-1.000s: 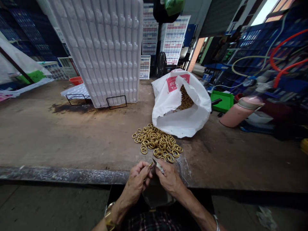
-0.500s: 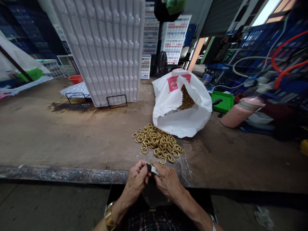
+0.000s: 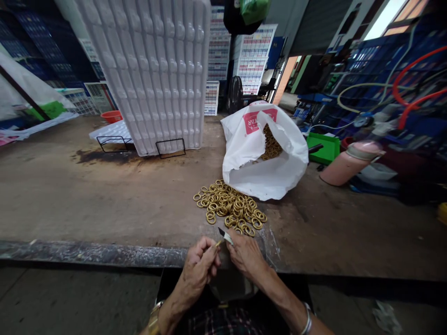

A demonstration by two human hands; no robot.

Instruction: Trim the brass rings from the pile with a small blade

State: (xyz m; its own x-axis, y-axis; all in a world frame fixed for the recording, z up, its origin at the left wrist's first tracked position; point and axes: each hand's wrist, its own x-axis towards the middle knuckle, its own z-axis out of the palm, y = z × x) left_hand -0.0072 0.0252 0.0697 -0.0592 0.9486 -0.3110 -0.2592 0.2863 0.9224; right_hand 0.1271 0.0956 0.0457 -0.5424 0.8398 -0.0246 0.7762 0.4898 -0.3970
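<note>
Near the front edge of the table, my left hand (image 3: 199, 263) pinches a brass-coloured ring (image 3: 218, 243) between thumb and fingertips; the ring is seen edge-on. Beside it, my right hand (image 3: 244, 253) is closed around a small knife (image 3: 226, 236) with a dark blade and a pale wrapped handle. The blade points up and to the left, apart from the ring. Just beyond my hands lies a loose pile of brass-coloured rings (image 3: 230, 204). Behind the pile a white sack (image 3: 265, 179) lies on its side, its mouth open and more rings showing through a tear.
A tall ribbed plastic tray (image 3: 164, 83) leans upright in a black wire stand (image 3: 170, 148) at the back left. To the right are a pink bottle (image 3: 349, 163) and a green tray (image 3: 324, 148). An orange bowl (image 3: 111, 116) sits far left. White crates (image 3: 253, 60) are stacked behind.
My hands have moved apart. The knife has come away from my left fingers, swinging up and right with my right hand, and the ring in my left hand now shows more plainly.
</note>
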